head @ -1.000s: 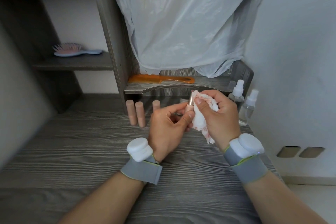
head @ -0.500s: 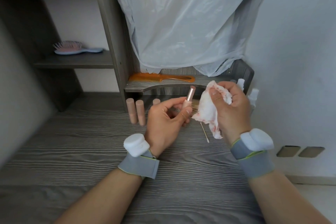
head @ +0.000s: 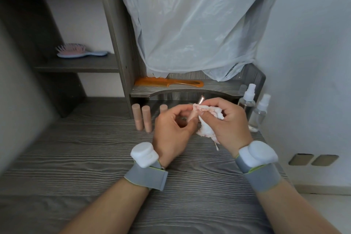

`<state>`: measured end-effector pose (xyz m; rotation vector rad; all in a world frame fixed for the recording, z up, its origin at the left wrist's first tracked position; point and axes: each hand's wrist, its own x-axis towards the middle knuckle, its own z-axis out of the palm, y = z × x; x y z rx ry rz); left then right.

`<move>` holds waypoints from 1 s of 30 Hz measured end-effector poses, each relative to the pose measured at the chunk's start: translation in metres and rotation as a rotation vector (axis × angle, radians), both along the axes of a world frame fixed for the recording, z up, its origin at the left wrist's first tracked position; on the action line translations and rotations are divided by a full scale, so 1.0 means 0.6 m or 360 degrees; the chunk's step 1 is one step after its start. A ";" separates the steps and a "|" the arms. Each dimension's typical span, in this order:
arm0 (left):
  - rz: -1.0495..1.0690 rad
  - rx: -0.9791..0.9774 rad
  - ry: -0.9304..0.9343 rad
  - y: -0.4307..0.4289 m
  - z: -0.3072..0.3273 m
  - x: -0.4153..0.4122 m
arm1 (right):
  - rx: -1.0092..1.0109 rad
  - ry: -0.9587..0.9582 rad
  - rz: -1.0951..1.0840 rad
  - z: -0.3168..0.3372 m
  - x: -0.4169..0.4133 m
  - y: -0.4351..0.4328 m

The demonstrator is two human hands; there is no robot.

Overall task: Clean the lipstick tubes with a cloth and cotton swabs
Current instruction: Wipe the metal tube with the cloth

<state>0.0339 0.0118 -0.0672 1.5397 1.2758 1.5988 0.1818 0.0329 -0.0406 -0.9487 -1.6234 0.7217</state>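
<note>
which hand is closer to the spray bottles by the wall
Right. The right hand, holding the cloth, is just left of the spray bottles. The left hand, gripping the lipstick tube, lies farther left, beyond the right hand.

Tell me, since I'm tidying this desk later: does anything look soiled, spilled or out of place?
The cloth in the right hand is smeared with pink-red stains. A cotton swab lies loose on the desk, partly beneath that hand. A plastic bag hangs draped over the shelf unit. Nothing looks spilled or broken.
</note>
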 end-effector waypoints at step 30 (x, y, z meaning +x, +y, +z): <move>-0.0189 -0.0114 -0.0484 -0.018 0.014 0.023 | -0.0191 0.0425 -0.0025 0.001 -0.005 0.003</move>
